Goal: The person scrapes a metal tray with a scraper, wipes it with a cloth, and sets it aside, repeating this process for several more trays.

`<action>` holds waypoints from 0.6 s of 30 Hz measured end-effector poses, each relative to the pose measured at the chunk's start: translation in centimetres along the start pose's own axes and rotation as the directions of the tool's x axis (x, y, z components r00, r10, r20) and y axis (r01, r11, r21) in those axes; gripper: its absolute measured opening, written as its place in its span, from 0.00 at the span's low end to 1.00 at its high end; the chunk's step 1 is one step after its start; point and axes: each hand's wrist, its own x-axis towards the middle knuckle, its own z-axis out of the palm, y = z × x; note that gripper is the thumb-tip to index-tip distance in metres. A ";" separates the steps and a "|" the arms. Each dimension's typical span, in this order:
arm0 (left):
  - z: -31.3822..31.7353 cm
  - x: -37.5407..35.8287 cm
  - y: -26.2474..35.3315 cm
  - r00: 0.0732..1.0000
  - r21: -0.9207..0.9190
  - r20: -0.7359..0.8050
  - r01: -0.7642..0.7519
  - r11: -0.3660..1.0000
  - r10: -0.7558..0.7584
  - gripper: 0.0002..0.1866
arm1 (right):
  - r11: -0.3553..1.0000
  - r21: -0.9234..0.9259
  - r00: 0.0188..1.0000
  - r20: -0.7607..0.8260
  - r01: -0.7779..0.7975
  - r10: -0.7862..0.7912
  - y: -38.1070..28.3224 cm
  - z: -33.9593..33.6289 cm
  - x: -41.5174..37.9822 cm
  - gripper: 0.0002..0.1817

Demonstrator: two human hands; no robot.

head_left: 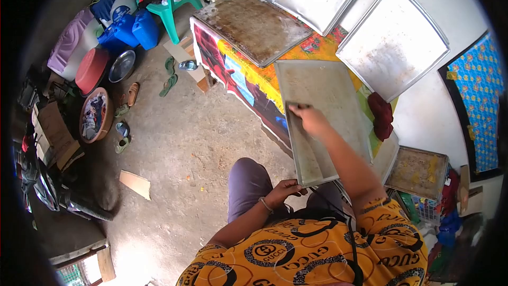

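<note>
Against the table (248,82), left hand (283,190) fingers gripping tray (323,116) edge, right hand (312,119) seemingly pinching something small, red cloth (381,114) beside.

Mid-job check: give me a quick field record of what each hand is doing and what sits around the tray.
left hand: grips near edge of the grey rectangular metal tray
right hand: pressed on tray surface, holding a small dark item, unclear
tray support: far end rests on the colourful cloth-covered table
on table: rusty brown tray
against wall: two pale metal trays
beside tray: dark red cloth

Single head view – steeply downward, close above tray (323,111) and lap
</note>
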 end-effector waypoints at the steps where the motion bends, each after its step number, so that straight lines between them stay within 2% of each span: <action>1: 0.1 0.0 -0.2 1.000 -0.005 -0.002 0.008 1.000 -0.008 0.14 | 0.998 -0.027 0.995 -0.075 0.059 -0.061 0.4 1.3 -2.1 0.27; 4: -0.1 0.1 -0.6 1.000 -0.051 0.000 0.012 0.999 -0.012 0.14 | 0.994 -0.037 0.993 -0.060 0.100 -0.102 1.0 2.6 -4.6 0.26; 7: 0.0 0.1 -0.6 0.999 -0.047 -0.017 0.030 0.998 -0.031 0.14 | 0.999 -0.020 0.991 -0.123 0.044 -0.046 1.8 1.6 -0.4 0.24; 9: 0.0 0.3 -0.4 1.000 -0.048 -0.004 0.021 0.999 -0.021 0.14 | 0.988 0.041 0.986 -0.065 -0.150 0.153 3.9 1.4 5.3 0.21; 12: 0.1 0.1 0.1 1.000 -0.043 -0.006 0.008 0.999 -0.008 0.14 | 0.996 0.036 0.996 -0.008 -0.085 0.086 4.6 -2.5 7.6 0.31; 15: 0.2 0.0 0.2 1.000 -0.026 -0.015 0.009 1.000 -0.009 0.15 | 0.994 0.031 0.994 0.034 -0.109 0.108 5.0 -1.1 4.1 0.32; 16: 0.2 0.0 0.2 1.000 -0.021 -0.017 0.011 1.000 -0.011 0.15 | 0.995 0.012 0.995 -0.015 -0.096 0.096 5.5 0.5 1.7 0.32; 18: 0.2 0.0 -0.3 0.999 -0.037 -0.031 0.018 0.999 -0.019 0.14 | 0.995 -0.092 0.996 -0.083 0.033 -0.040 4.9 1.7 -5.6 0.27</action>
